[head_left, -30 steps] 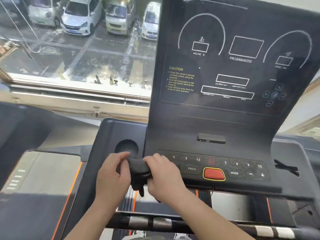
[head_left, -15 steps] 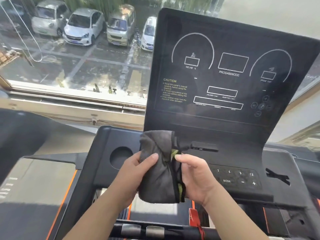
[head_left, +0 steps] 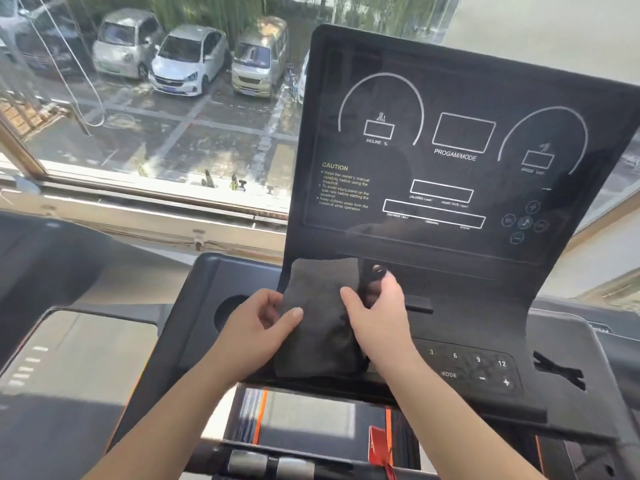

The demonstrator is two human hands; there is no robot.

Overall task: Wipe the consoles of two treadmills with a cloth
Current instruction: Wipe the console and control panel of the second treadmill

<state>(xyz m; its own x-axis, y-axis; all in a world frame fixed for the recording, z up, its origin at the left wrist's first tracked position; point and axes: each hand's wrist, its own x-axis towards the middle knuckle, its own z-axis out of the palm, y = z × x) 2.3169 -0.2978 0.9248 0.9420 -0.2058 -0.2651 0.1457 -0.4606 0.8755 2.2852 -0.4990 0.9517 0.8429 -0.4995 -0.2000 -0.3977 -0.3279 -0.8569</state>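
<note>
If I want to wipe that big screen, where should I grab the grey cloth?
Probably grip the cloth by its side edges, one hand from each side, as the left hand and right hand do now. It is limp and bunched, so holding both sides spreads a flat face toward the console.

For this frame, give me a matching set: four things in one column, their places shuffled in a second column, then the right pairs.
Things:
1 cloth
2 cup recess
3 number keys
4 parked cars

Places:
A outside the window, upper left
B gripped by the left hand and the right hand
C just left of the left hand
D right of the right hand

Pairs: 1-B, 2-C, 3-D, 4-A
</note>
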